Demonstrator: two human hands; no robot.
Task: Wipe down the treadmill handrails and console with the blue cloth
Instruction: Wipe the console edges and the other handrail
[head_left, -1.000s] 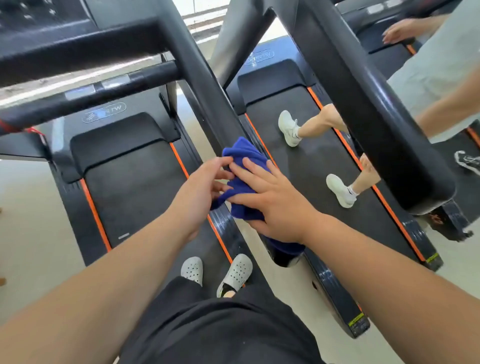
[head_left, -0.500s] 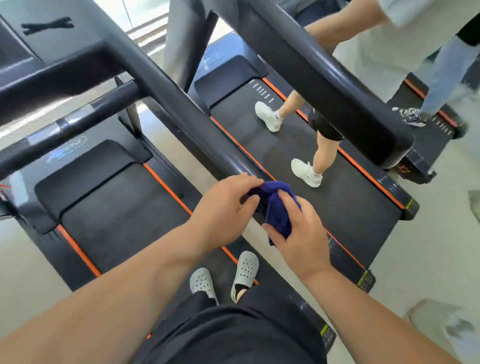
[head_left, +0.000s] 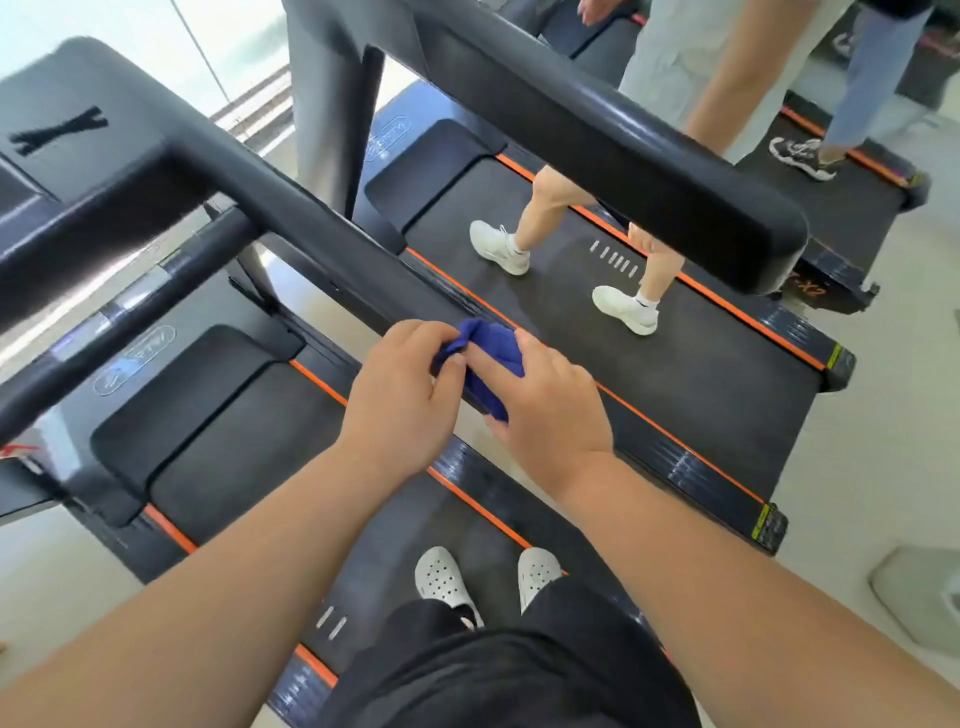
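Observation:
The blue cloth (head_left: 491, 358) is bunched over the near end of my treadmill's right handrail (head_left: 322, 244), a dark bar running up and left to the console (head_left: 78, 130). My left hand (head_left: 405, 400) pinches the cloth's left edge with fingers and thumb. On the cloth's right side my right hand (head_left: 550, 410) grips it, fingers curled around cloth and rail end. Most of the cloth is hidden under my hands. The left handrail is not in view.
A crossbar (head_left: 130, 317) spans below the console. I stand on the belt (head_left: 244, 447) in white clogs. On the neighbouring treadmill (head_left: 675, 364) to the right a person walks in white shoes behind its thick handrail (head_left: 623, 150). Another person's legs show at the far right.
The view swung left and up, so the console shows more. Both hands stayed together on the cloth at the rail's end, with the cloth more bunched between them than a second ago.

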